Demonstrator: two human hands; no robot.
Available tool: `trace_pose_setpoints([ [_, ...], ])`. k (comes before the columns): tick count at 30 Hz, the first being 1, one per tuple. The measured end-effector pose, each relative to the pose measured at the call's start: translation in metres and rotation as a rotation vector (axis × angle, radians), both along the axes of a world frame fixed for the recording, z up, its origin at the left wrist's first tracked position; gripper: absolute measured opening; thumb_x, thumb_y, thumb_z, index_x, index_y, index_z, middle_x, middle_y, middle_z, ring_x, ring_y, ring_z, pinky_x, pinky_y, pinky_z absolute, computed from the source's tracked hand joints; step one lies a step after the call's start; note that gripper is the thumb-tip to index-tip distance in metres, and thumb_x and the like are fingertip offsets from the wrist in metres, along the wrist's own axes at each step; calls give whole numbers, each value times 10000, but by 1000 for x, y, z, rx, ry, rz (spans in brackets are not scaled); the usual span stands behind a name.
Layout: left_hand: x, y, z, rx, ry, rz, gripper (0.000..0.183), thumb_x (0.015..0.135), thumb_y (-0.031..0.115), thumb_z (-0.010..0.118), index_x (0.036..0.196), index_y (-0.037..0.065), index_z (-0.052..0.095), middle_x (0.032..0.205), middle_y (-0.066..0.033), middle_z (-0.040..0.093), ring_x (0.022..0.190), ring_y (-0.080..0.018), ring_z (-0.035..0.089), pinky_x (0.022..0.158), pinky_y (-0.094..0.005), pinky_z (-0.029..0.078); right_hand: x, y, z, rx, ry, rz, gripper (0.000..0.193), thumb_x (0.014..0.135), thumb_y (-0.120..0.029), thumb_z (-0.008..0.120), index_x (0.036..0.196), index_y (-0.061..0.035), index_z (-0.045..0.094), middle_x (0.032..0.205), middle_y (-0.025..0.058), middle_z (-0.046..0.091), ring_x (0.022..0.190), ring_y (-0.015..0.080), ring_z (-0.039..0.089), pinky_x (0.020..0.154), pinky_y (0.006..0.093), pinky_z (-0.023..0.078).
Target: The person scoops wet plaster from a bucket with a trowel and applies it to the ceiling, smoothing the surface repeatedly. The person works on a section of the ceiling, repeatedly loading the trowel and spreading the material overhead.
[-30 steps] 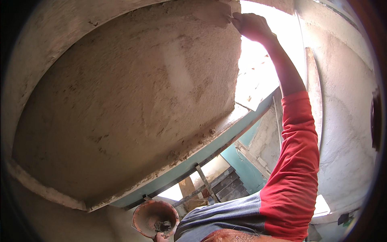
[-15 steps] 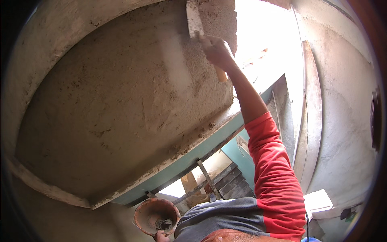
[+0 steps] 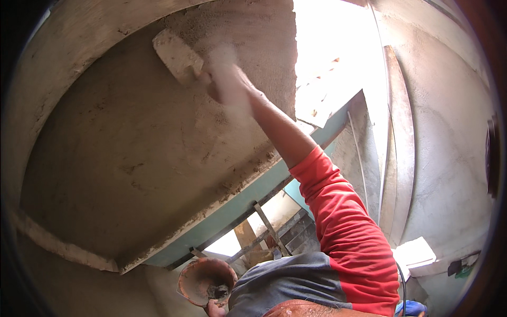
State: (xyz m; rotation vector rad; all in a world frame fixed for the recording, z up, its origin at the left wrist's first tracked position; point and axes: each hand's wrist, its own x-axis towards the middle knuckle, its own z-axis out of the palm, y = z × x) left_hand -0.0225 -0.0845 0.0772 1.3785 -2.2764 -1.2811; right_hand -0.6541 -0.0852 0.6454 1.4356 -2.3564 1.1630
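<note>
My right arm, in a red sleeve, stretches up to a rough mortar-covered wall panel (image 3: 121,148). The right hand (image 3: 227,82), partly smeared by motion, is closed around the handle of a trowel (image 3: 178,55). Grey mortar coats the pale blade, which lies close to or against the upper part of the panel; I cannot tell if it touches. Low in the view, my left hand (image 3: 215,309) grips the rim of an orange bowl (image 3: 193,280). A small lump of grey mortar (image 3: 217,291) sits inside the bowl, which is tilted so its mouth shows.
A mortar-crusted ledge (image 3: 211,214) runs along the panel's lower edge, with a blue-green band beneath it. Bright light comes through an opening (image 3: 330,47) at the upper right. Long curved boards (image 3: 404,142) lean by the right wall. Steps (image 3: 303,235) show below.
My right hand has swept the trowel left and slightly down across the panel, and the blade has turned to point up-left. The left hand and bowl have shifted only slightly.
</note>
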Motion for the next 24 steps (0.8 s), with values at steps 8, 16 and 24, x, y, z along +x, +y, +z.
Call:
trace_pose_setpoints([
  [8,12,11,-1,56,-2,3,144,894,139,699,1009,56,723,897,-119,727,839,-248,675,734,-396,526,-25,-6,-56,-598,-597,-57,462,1075,-435,488,895,-46,659,810,106,669,774,207,656,741,447,555],
  [16,31,20,1,118,-24,4,150,908,165,708,1013,62,732,890,-112,730,838,-242,677,730,-397,527,-41,-3,-64,-558,-564,-82,401,1063,-372,519,1084,-24,718,777,47,652,674,172,639,631,349,531],
  [24,41,21,0,188,-18,-2,159,921,191,718,1018,67,740,882,-105,733,838,-236,680,726,-399,527,20,-12,-61,-417,-401,-68,378,1049,-342,510,1046,-22,711,1005,246,728,970,378,712,871,480,540],
])
